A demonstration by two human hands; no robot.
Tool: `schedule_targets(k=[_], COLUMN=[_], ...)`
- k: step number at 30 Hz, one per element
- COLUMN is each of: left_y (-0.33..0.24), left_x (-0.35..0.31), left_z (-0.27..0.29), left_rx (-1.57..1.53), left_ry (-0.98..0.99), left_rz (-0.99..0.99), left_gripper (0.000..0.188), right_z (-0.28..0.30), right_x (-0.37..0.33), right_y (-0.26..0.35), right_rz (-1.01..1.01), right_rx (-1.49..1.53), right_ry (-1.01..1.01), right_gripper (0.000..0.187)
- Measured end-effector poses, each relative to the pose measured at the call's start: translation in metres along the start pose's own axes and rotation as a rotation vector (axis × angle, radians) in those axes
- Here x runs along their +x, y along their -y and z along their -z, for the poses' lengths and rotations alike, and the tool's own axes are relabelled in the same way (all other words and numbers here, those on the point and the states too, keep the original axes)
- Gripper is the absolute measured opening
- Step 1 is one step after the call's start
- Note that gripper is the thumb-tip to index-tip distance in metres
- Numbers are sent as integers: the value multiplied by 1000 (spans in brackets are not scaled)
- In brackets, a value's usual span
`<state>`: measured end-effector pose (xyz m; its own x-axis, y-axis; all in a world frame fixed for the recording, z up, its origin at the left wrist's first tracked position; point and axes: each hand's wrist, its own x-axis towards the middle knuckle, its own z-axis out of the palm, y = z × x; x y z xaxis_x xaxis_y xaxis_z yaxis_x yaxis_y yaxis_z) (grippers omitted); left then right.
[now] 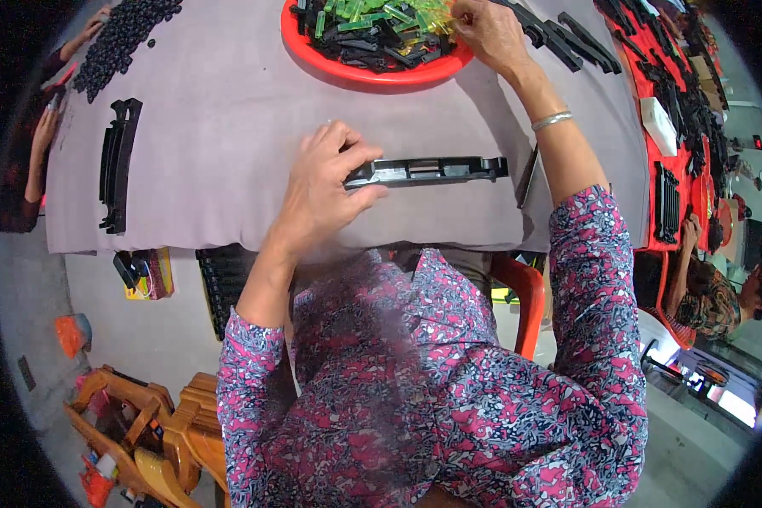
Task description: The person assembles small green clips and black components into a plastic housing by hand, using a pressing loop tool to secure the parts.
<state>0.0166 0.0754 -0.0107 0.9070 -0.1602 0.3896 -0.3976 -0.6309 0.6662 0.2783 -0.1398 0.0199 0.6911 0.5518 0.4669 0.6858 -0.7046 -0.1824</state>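
Left hand pins the rail; right hand picks from the tray.

Left hand (326, 182) curls closed on one end of the long black plastic rail (427, 170), flat on the grey-covered surface (220, 102). Right hand (491, 34) reaches into the red tray (372, 74), fingers bent among green and black small parts (372, 30); grip not discernible. Judged step: fetching an insert. Next move needs one piece singled out and aligned to the rail.

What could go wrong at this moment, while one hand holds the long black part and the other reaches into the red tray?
The left hand grips only one end of the long black part, so its free end might swing. The right hand digs in the heaped red tray; small green and black pieces could spill onto the grey cloth.
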Motion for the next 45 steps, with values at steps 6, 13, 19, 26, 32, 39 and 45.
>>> schedule_targets(k=[6, 13, 19, 26, 32, 39, 45], left_y=[7, -1, -8, -20, -26, -33, -25], left_x=[-2, 1, -1, 9, 21, 35, 45], left_z=[2, 3, 6, 10, 8, 4, -7], left_rx=[39, 33, 96, 96, -19, -110, -57], left_ry=[-8, -6, 61, 84, 234, 314, 336], left_rz=[-38, 2, -10, -74, -59, 25, -15], left_gripper=[43, 33, 41, 45, 44, 25, 24], right_z=[24, 98, 90, 78, 69, 62, 55], right_x=[-40, -126, -152, -155, -160, -160, -158], right_y=[5, 70, 117, 137, 146, 152, 157], right_rz=[-170, -226, -193, -175, -257, -313, -344], right_rx=[451, 699, 531, 424, 396, 382, 407], right_ry=[111, 358, 248, 190, 136, 53, -10], right_gripper=[39, 17, 14, 13, 9, 8, 7])
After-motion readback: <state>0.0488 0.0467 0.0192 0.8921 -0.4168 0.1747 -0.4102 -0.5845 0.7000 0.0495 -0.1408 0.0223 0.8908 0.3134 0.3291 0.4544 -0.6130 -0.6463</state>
